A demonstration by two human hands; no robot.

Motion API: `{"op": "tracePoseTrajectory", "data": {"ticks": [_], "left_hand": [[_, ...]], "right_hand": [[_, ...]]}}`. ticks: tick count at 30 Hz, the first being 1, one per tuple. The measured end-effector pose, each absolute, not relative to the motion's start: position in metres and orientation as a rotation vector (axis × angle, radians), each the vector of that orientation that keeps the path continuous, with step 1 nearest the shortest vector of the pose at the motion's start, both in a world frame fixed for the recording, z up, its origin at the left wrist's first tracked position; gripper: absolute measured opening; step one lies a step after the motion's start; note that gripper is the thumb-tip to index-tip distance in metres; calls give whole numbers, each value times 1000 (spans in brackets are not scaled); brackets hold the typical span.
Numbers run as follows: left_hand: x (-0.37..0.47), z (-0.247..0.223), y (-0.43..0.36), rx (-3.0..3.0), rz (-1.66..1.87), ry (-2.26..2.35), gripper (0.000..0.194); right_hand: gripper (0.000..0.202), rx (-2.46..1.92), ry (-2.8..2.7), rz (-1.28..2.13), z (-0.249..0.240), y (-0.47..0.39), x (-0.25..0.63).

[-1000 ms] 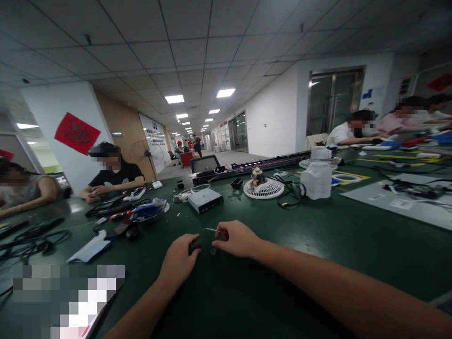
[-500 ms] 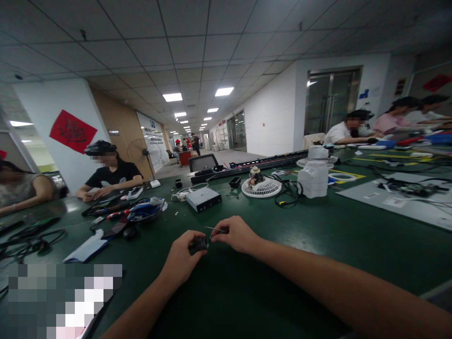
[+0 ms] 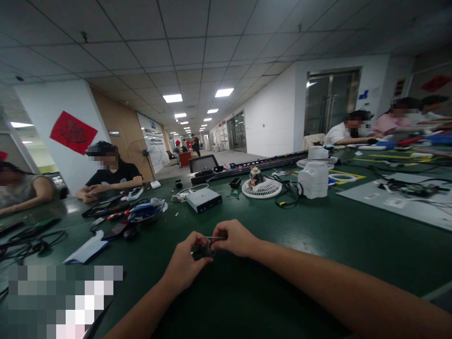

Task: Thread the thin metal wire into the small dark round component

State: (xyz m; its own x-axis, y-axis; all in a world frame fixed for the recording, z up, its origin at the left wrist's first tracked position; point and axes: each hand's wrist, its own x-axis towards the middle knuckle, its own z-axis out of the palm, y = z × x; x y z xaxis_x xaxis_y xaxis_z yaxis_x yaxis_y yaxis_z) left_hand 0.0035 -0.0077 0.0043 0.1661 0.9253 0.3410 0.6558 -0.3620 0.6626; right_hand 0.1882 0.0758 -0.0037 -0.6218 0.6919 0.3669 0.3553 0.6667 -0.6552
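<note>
My left hand (image 3: 181,268) is closed round a small dark cylindrical part (image 3: 207,250), its round open end turned right. My right hand (image 3: 240,239) is closed on what looks like a thin screwdriver (image 3: 209,237); its metal shaft points left, across the top of the part. The right fingertips meet the part's open end. Whether they also pinch a tiny piece there is too small to tell. Both hands are above the green table (image 3: 268,273).
Beyond my hands lie an optical drive (image 3: 204,200), a white fan grille with its motor (image 3: 261,187) and a white housing (image 3: 313,180). Cables, tools and a blue cloth (image 3: 146,208) are on the left. A grey panel (image 3: 399,202) lies right. Several people sit around.
My left hand has turned the dark part and brought it slightly right, against the right fingertips. The screwdriver shaft has dropped and levelled, and now crosses over the part.
</note>
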Motion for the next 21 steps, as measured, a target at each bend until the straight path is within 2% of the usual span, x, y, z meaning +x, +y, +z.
{"op": "tracePoseTrajectory", "data": {"ticks": [3,8,15,21], "left_hand": [[3,3,-9,2128,994,1465,24],[0,2,-8,2120,990,1451,21],[4,1,-7,1906,1098,1344,35],[5,2,-9,1945,1071,1318,30]], "right_hand": [[25,-833,-2303,770,-3,75,189],[22,-857,-2379,580,4,70,191],[15,-716,-2398,503,4,72,193],[11,-713,-2465,347,7,70,196]]}}
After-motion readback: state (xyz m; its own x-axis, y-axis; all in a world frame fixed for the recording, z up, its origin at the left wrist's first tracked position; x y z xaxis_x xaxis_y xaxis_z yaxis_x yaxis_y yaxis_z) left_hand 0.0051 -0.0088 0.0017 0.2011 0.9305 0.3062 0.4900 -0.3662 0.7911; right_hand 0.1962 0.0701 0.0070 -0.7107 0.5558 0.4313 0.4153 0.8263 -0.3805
